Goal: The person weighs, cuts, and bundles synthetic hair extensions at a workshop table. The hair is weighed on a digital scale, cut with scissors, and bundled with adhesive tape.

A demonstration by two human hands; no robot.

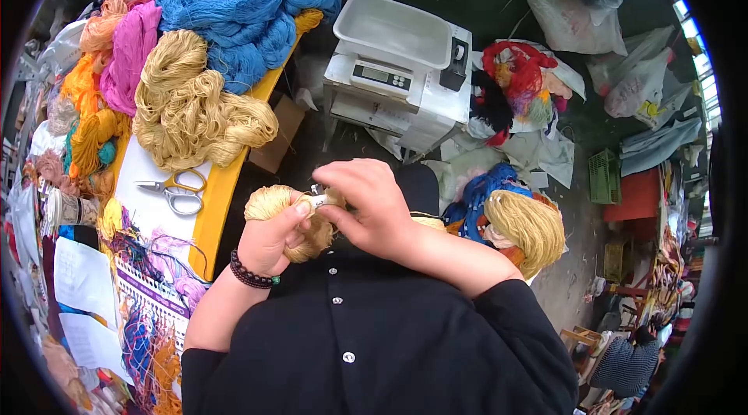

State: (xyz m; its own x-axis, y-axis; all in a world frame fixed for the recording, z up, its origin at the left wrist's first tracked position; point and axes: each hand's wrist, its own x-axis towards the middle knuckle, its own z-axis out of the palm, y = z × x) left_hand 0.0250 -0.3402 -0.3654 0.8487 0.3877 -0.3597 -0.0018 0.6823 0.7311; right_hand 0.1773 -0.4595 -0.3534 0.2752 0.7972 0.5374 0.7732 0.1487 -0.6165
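In front of my chest, my left hand (269, 237) grips a pale yellow skein of yarn (269, 201), the thumb pressed along its top. A white band or label (318, 200) wraps the skein near that thumb. My right hand (365, 198) is curled over the skein's right end, with thumb and fingers closing on it beside the band. Part of the skein hangs below my left fingers. What lies right under my right fingers is partly hidden. A beaded bracelet circles my left wrist.
Left, a yellow-edged table (220, 208) bears scissors (175, 190), a large beige yarn bundle (191, 107), blue yarn (226, 6) and pink yarn (132, 56). Ahead stands a weighing scale (382, 76) on a metal stand. Another beige skein (526, 229) sits by my right elbow.
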